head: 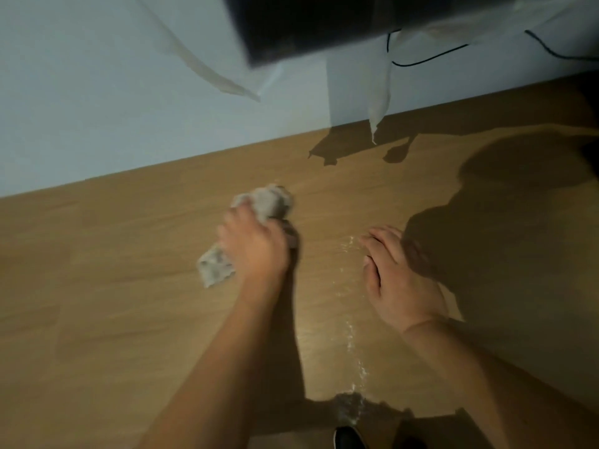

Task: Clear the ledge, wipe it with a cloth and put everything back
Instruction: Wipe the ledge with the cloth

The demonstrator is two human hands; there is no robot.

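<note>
Cloth (262, 202), pale grey and crumpled, is lying on the wooden ledge (113, 247) a little left of the middle of the view, not far from the wall. The left hand (256, 244) is gripping it from above, fingers curled round the bunched middle, so that one wad is sticking out beyond the fingers toward the wall and a loose corner is trailing out on the hand's left side. The right hand (398, 273) is resting flat on the ledge just to the right, well clear of the cloth, fingers straight and close together and holding nothing. Between the two hands a thin glistening wet streak (351, 325) is running down the wood toward the near edge. Both forearms are reaching in from the bottom of the view. Behind the ledge a light blue wall (97, 92) is rising, with strips of whitish fabric (379, 95) hanging against it. A dark, blurred object (324, 24) is filling the top of the view, and a thin black cable (421, 59) is looping along the wall beside it. Dark shadows are falling across the right of the ledge. No writing or labels can be read anywhere.
</note>
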